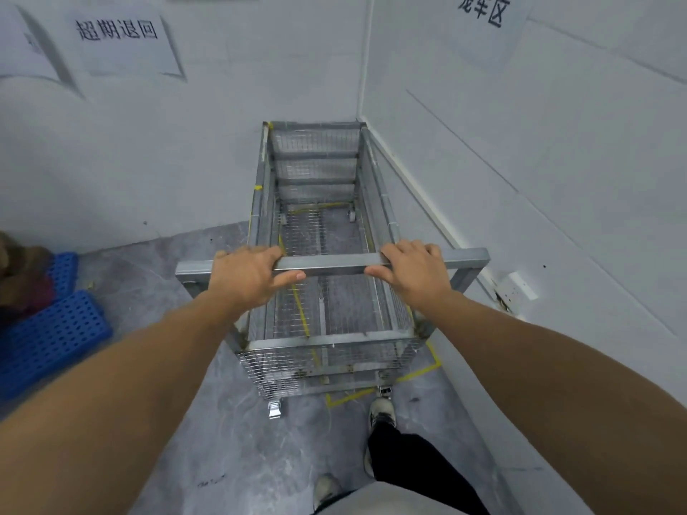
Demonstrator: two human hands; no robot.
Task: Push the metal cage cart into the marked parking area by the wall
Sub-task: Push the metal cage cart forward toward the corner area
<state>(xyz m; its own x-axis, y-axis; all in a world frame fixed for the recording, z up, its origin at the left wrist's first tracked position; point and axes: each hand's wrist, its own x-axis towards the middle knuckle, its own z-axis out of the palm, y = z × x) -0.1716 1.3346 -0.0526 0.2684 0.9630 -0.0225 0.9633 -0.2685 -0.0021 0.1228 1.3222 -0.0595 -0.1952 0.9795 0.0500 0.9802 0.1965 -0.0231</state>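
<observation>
The metal cage cart is an empty wire-mesh box on castors, standing lengthwise in the corner with its far end against the back wall. Its near top bar is gripped by both hands. My left hand holds the bar left of centre, my right hand right of centre. Yellow tape lines of the marked parking area show on the grey floor under and around the cart's near end and along its left side. A castor with a brake sits at the near left corner.
White walls close in ahead and on the right, with paper signs. Blue plastic pallets lie on the floor at the left. A wall socket is low on the right wall. My feet stand just behind the cart.
</observation>
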